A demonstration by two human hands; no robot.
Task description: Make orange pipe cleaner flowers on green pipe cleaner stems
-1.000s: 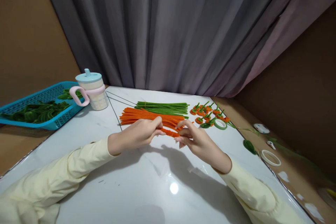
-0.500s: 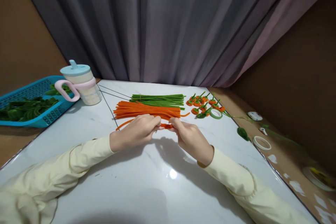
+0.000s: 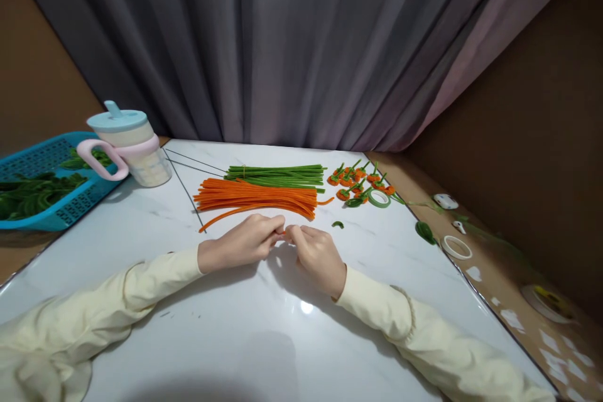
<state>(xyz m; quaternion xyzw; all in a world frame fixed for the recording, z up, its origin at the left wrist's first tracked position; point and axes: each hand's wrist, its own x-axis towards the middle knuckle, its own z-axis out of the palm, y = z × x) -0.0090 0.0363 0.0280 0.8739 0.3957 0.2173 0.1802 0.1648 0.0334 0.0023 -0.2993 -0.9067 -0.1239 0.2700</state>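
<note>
My left hand and my right hand meet fingertip to fingertip above the white table, both pinched closed. Between them a small bit of orange pipe cleaner shows; my fingers hide the rest of it. Just beyond my hands lies a thick bundle of orange pipe cleaners, with one loose curved orange pipe cleaner along its near side. Behind it is a bundle of green pipe cleaners. A short curved green piece rests past my right hand.
Several small orange pieces with green stems sit at the back right, beside a green tape roll. At left stand a lidded cup and a blue basket of green leaf shapes. A white tape roll lies at the right edge.
My right hand has come in closer to my left, and less orange shows between them. The short green piece has come into view. The whole view has shifted slightly.
</note>
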